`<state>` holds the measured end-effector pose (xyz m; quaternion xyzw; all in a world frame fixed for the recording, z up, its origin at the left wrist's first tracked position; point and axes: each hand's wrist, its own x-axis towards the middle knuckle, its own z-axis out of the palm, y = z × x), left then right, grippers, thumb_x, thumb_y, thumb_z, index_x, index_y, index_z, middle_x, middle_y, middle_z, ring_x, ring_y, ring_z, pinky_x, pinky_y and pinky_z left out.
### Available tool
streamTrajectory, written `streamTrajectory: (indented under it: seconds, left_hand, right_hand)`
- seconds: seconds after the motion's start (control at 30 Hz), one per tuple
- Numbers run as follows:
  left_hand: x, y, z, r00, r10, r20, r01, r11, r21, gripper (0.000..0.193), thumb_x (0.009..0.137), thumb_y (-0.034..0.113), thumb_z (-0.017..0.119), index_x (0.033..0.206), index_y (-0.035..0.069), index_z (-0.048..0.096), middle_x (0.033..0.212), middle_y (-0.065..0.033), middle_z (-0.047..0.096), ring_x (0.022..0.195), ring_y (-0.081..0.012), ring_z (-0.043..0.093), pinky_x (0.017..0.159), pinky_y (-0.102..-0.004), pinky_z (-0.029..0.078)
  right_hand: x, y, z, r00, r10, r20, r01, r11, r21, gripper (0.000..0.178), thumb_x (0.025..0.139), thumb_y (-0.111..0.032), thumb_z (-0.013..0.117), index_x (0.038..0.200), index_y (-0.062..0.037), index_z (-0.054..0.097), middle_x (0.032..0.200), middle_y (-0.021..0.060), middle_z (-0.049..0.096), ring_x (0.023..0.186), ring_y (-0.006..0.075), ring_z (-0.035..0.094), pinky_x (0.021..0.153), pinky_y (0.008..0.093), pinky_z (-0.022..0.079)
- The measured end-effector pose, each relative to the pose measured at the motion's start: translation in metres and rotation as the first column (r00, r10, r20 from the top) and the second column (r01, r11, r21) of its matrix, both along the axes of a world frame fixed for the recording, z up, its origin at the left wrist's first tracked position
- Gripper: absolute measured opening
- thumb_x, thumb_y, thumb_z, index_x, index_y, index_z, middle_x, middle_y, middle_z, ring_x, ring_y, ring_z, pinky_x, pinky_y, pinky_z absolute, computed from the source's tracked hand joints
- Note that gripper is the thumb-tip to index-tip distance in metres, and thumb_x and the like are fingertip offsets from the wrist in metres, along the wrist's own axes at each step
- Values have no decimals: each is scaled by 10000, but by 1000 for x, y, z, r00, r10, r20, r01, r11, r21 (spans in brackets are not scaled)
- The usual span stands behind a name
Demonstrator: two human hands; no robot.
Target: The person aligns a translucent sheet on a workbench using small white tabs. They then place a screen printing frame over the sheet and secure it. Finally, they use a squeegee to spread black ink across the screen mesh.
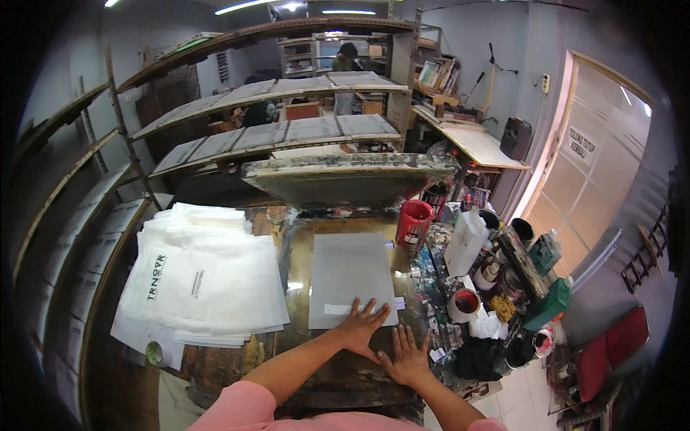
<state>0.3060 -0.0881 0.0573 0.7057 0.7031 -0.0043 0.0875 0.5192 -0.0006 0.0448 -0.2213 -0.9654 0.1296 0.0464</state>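
A grey translucent rectangular sheet [350, 269] lies flat on the worn, glossy work board [296, 248] in front of me. My left hand [361, 327] rests on its lower right corner with the fingers spread, beside a pale strip near the sheet's lower edge. Just right of it, my right hand [406, 357] lies flat on the board below the sheet, fingers stretched out and holding nothing. The two thumbs nearly meet. Small whitish tabs [399, 303] sit along the sheet's right edge. Behind the board, a paint-stained printing screen frame [352, 167] is tilted up.
At left lies a stack of white printed sheets or bags [215, 280], with a tape roll [156, 353] by its near corner. A red paint can [415, 224], a white jug [466, 243], bottles and tubs crowd the right. Drying racks [273, 86] stand behind; another person [347, 57] is far back.
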Motion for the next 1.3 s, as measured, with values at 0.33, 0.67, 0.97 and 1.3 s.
streamTrajectory:
  seconds: [0.33,0.67,0.97,1.3]
  left_hand:
    - [-5,1,4,999,15,31,-13,998,-64,1498,664,791,783,1673,14,-6,1759,-190,70,1613,-448,19,1237,-721,-24]
    - [-5,4,4,997,5,78,-2,999,-36,1495,643,760,822,1678,22,34,1757,-189,103,1609,-462,52,1231,-730,12]
    - [-6,7,3,997,-15,71,17,999,-30,1501,643,812,784,1677,17,41,1746,-196,157,1601,-474,103,1210,-760,56]
    - [-8,8,0,999,-23,31,24,998,-60,1490,654,840,757,1677,19,53,1749,-193,143,1599,-470,114,1200,-771,86]
  right_hand:
    - [-4,8,4,988,156,16,-154,984,-95,1000,1024,-720,302,1590,105,307,1693,291,245,1610,383,175,1180,758,-123]
    - [0,-3,1,987,126,-104,-117,989,87,1004,1022,-719,334,1513,154,403,1606,325,389,1555,412,309,1180,769,-105]
    - [5,9,-1,992,124,14,-122,990,-71,1017,1026,-732,276,1565,128,341,1652,311,325,1590,379,246,1184,760,-97]
    - [1,20,3,984,152,89,-145,986,-79,1140,968,-828,278,1605,117,249,1704,293,211,1619,368,145,1183,739,-141]
